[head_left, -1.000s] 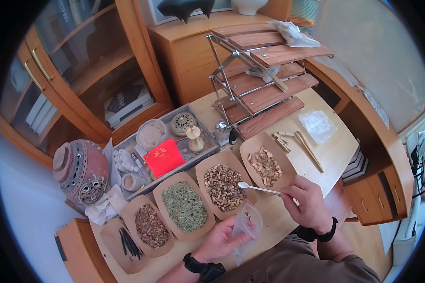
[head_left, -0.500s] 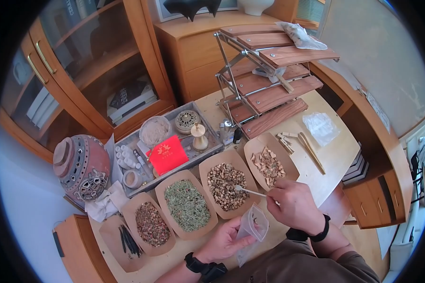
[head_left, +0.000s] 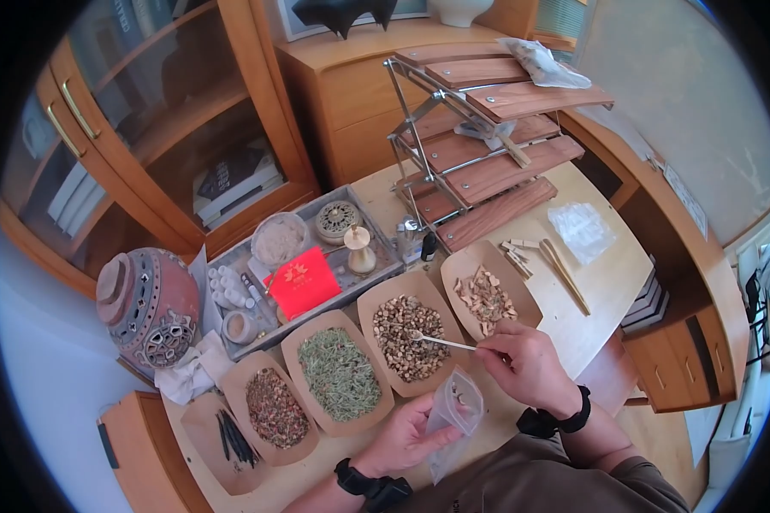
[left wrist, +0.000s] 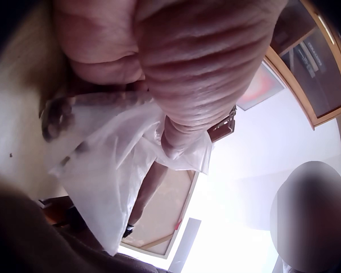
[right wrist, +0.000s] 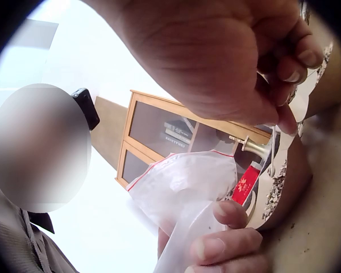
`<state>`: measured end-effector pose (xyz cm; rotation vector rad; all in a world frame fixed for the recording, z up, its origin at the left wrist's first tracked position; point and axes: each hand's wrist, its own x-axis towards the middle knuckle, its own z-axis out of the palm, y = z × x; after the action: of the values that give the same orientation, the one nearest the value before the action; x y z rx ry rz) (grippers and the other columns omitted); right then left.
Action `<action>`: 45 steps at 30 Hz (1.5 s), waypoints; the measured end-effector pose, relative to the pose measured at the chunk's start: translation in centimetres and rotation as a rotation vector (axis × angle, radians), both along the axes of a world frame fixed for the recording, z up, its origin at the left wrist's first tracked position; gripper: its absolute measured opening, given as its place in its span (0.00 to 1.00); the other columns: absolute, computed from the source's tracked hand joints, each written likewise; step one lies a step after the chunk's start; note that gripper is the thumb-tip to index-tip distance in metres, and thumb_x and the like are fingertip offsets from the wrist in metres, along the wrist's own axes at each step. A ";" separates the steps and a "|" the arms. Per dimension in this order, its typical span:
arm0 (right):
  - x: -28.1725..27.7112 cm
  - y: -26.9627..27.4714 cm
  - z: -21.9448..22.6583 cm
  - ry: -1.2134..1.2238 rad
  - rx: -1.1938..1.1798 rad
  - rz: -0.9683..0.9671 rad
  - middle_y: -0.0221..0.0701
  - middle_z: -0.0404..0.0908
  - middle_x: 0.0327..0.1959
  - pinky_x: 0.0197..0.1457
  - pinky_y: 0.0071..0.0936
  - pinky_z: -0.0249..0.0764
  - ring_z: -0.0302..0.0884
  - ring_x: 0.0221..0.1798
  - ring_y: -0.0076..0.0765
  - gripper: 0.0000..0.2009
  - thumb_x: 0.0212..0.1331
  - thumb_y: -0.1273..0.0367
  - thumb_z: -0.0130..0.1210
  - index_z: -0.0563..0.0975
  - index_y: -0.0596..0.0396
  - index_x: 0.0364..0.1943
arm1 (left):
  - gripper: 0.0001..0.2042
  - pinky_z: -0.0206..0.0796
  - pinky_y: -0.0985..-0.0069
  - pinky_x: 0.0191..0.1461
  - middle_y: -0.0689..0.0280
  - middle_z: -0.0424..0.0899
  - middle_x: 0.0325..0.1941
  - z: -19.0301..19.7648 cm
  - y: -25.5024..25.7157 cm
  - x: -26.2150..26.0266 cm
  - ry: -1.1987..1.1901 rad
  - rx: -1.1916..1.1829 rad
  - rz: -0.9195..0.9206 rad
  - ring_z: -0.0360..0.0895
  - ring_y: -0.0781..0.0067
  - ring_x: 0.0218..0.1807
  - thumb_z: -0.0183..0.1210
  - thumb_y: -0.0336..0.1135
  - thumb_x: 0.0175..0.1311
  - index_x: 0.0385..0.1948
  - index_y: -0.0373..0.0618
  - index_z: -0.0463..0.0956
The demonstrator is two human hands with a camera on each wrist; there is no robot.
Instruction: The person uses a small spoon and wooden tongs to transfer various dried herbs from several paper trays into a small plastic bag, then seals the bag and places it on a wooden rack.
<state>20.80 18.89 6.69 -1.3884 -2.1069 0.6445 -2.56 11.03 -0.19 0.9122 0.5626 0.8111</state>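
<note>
My right hand [head_left: 529,363] pinches the handle end of a small white spoon [head_left: 450,344], whose bowl dips into brown chopped dried herb pieces [head_left: 400,350] in a paper tray [head_left: 376,299]. Just below that tray, my left hand [head_left: 406,440] holds a clear zip bag [head_left: 452,415] between thumb and fingers, its mouth spread. A few dark bits show inside the bag [left wrist: 102,148] in the left wrist view. Seen from the right wrist, the bag [right wrist: 184,185] has a red line along its mouth and the right fingers [right wrist: 284,94] bunch together at the thumb.
Beside it stand paper trays of pale wood chips [head_left: 485,299], green herb [head_left: 338,374], reddish-brown bits [head_left: 274,409] and dark sticks [head_left: 233,438]. Behind are a grey tray [head_left: 385,263] with a red packet [head_left: 304,284], a folding wooden rack [head_left: 505,171] and tongs [head_left: 565,278].
The spoon has gone from above the tray's edge down into the brown herb pieces, then slid a little left within them. The left hand keeps the bag close by, slightly right of before.
</note>
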 end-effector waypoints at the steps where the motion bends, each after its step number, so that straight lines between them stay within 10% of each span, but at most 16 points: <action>1: 0.2 0.0 -0.1 0.018 -0.001 -0.001 0.38 0.80 0.28 0.35 0.41 0.78 0.82 0.31 0.49 0.03 0.60 0.72 0.66 0.88 0.56 0.35 | 0.18 0.76 0.63 0.67 0.60 0.84 0.59 0.0 0.0 0.0 0.006 -0.002 0.000 0.87 0.63 0.59 0.62 0.26 0.77 0.65 0.35 0.72; 17: 5.3 -2.3 2.9 0.079 0.202 0.107 0.32 0.77 0.29 0.29 0.32 0.71 0.77 0.29 0.37 0.07 0.56 0.79 0.69 0.88 0.57 0.39 | 0.21 0.75 0.61 0.67 0.58 0.86 0.57 -0.3 0.0 -0.3 -0.046 -0.099 0.035 0.86 0.63 0.57 0.64 0.39 0.77 0.63 0.38 0.73; 19: 5.7 -2.4 3.0 0.047 0.244 0.132 0.32 0.78 0.29 0.29 0.32 0.71 0.77 0.29 0.36 0.08 0.55 0.79 0.70 0.88 0.57 0.38 | 0.18 0.75 0.62 0.70 0.61 0.83 0.61 -0.9 0.1 -0.5 -0.110 -0.072 -0.003 0.84 0.65 0.62 0.60 0.27 0.79 0.66 0.38 0.72; 45: 1.2 -1.5 2.4 -0.260 0.135 0.138 0.35 0.78 0.27 0.34 0.41 0.78 0.81 0.30 0.46 0.04 0.55 0.71 0.65 0.82 0.55 0.26 | 0.18 0.76 0.65 0.68 0.60 0.85 0.59 -0.1 -0.2 0.1 0.005 0.024 0.014 0.86 0.66 0.61 0.62 0.26 0.77 0.65 0.37 0.73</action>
<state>22.04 17.43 9.13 -1.3194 -2.4188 0.3817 -2.51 10.88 -0.25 0.9332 0.5655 0.8301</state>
